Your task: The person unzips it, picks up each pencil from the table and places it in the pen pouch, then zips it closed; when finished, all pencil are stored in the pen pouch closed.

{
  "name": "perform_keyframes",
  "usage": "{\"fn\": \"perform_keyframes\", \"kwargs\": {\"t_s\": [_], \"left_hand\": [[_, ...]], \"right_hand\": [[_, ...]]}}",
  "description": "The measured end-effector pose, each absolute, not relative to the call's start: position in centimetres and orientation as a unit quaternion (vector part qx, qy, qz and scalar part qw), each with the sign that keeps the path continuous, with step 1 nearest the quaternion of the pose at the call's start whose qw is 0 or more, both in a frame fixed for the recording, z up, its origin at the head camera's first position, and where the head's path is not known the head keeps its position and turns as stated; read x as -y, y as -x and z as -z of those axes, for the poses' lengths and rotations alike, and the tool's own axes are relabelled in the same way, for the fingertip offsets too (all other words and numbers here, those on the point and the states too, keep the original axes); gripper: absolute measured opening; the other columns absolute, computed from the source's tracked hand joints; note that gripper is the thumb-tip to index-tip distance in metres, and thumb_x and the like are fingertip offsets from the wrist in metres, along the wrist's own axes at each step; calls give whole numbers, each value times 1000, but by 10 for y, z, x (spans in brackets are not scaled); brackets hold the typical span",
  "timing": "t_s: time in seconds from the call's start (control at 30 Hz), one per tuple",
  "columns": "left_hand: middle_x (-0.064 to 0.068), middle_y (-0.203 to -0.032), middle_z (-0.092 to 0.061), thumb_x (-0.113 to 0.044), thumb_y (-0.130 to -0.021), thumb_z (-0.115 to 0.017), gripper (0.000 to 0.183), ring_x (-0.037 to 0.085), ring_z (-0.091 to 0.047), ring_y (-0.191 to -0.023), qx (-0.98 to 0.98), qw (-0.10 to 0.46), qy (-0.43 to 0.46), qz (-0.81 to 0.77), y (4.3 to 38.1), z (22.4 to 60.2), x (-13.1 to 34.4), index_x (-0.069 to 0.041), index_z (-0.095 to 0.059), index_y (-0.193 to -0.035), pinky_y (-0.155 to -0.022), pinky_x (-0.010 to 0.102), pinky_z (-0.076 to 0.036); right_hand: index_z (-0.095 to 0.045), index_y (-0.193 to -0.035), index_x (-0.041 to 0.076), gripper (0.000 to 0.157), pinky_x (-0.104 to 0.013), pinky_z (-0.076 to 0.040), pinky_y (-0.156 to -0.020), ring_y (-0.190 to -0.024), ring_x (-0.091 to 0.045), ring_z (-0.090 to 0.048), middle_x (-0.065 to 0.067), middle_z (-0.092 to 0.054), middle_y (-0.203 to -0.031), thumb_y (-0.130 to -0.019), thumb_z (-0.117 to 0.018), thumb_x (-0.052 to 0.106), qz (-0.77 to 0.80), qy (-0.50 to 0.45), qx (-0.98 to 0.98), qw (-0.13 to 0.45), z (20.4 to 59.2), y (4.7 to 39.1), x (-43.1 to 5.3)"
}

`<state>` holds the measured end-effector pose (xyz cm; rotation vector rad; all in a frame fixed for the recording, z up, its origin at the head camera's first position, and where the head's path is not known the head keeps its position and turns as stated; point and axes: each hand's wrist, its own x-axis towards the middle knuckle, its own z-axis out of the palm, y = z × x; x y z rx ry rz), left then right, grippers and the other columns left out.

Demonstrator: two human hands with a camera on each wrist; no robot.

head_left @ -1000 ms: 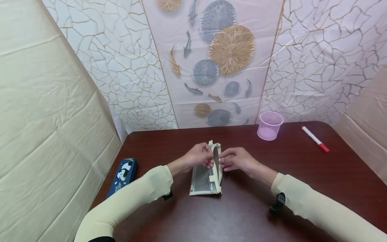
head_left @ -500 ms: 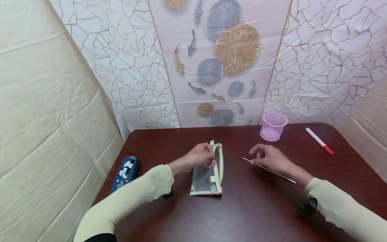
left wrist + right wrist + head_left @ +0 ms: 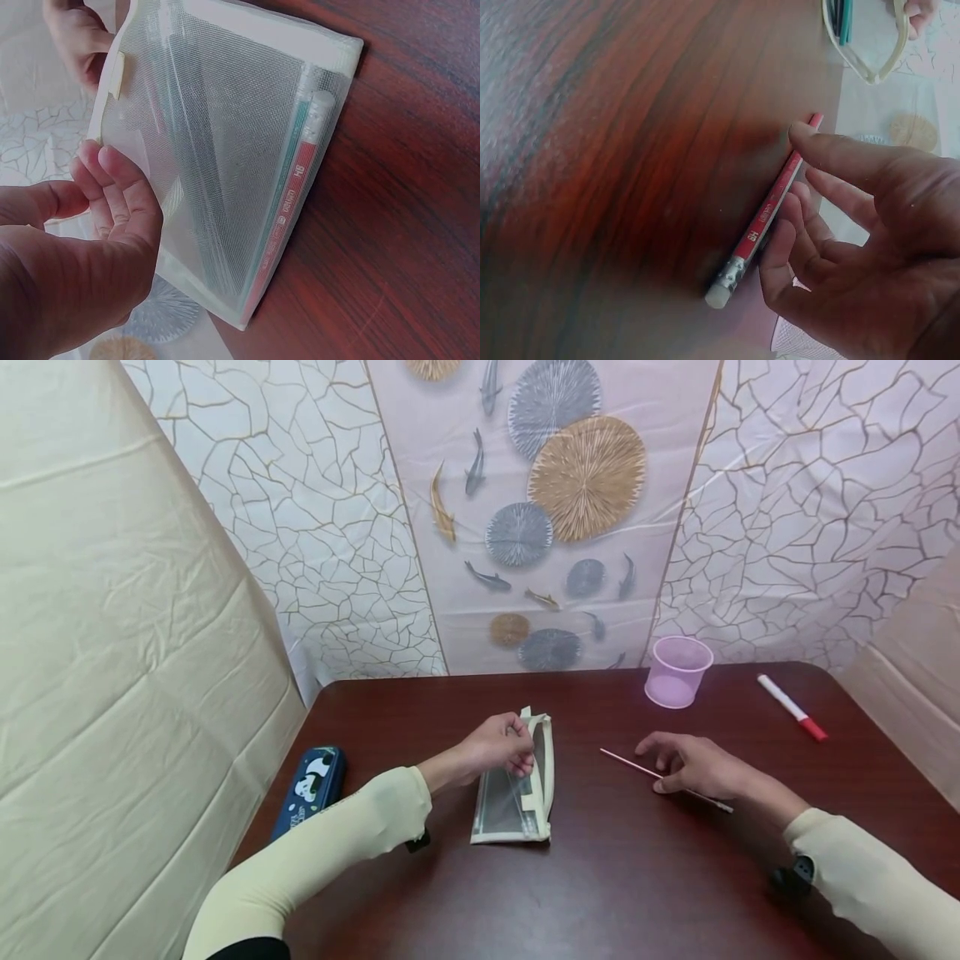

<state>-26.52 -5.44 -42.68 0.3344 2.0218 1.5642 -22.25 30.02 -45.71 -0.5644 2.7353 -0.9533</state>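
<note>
My left hand (image 3: 498, 745) pinches the rim of a mesh pencil pouch (image 3: 498, 814) with cream edging, which stands unzipped mid-table. Through the mesh in the left wrist view, a red pencil (image 3: 281, 217) and a green pencil (image 3: 289, 157) show, lying along one side. A loose red HB pencil (image 3: 769, 206) with a white eraser lies on the table to the right of the pouch. Over it is my right hand (image 3: 701, 766), thumb on one side and bent fingers on the other. Some space shows between those fingers and the pencil; whether the thumb touches it, I cannot tell.
A blue panda pencil case (image 3: 309, 789) lies at the table's left edge. At the back right stand a pink plastic cup (image 3: 677, 672) and, farther right, a white marker with a red cap (image 3: 791, 706). Patterned cloth (image 3: 517, 602) hangs behind the table (image 3: 585, 893).
My right hand has left the pouch's opening and moved right to the loose pencil, then slid farther along it. The pencil lies where it was half a second ago. My left hand keeps its hold.
</note>
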Motion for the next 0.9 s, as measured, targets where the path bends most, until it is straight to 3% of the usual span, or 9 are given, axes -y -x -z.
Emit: {"fn": "perform_keyframes", "kwargs": {"t_s": [0.27,0.9], "left_hand": [[7,-76,-69,0,-97,-55,11,15,-69,-63,-753,280,-124,-582,267,430,53,-1,-50,-107,-63,26,-63],[8,-77,-69,-3,-101,-55,5,15,-70,-65,-758,285,-125,-573,266,428,55,-2,-52,-104,-64,27,-64]], "right_hand": [[-70,-121,15,45,-23,-45,-67,-77,-10,-59,2,-68,-90,-80,-88,11,290,201,-933,75,459,224,-301],[-70,-124,21,45,-25,-47,-58,-71,-15,-57,1,-68,-88,-85,-78,-1,293,200,-929,109,456,226,-300]]}}
